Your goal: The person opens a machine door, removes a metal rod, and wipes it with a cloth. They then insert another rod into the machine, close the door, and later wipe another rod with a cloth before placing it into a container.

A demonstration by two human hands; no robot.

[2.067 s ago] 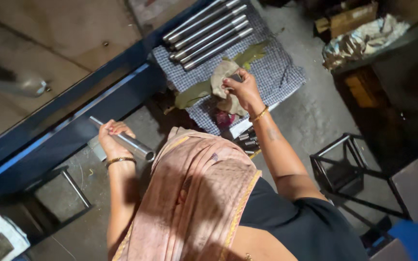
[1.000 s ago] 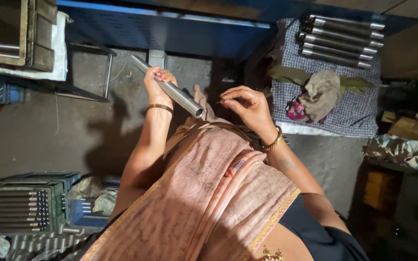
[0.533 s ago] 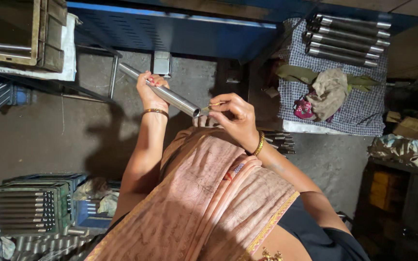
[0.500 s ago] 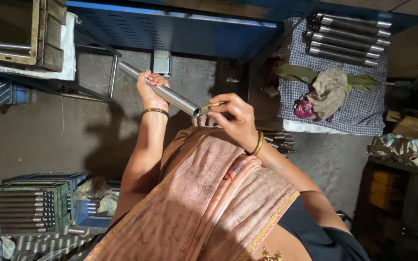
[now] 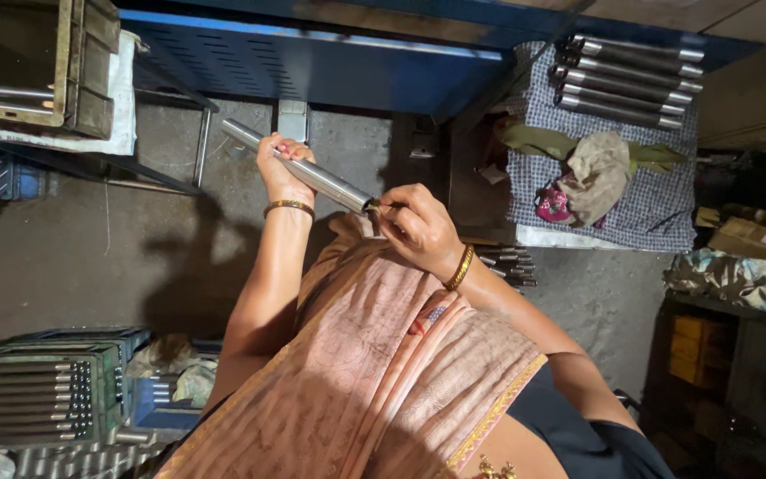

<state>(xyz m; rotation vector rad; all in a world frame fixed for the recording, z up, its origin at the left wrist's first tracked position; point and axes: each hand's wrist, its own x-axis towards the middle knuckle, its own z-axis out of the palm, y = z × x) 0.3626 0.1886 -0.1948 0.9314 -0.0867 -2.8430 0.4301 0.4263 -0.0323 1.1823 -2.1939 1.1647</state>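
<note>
Above the pink-draped lap, in the head view, the left hand point(image 5: 282, 167) was wrapped around a polished metal rod point(image 5: 299, 168), gripping it near the middle. The rod's long axis ran diagonally, its upper end pointing up-left toward the blue cabinet point(image 5: 312, 62), its lower end pointing down-right. The right hand point(image 5: 418, 229) was curled at that lower end, fingertips pinched on the rod's tip. Right of the rod, a checked cloth point(image 5: 613, 191) carried a row of similar rods point(image 5: 631, 80) and a crumpled rag point(image 5: 597, 173). Below-left of the rod stood a rack of rods point(image 5: 33, 399).
</note>
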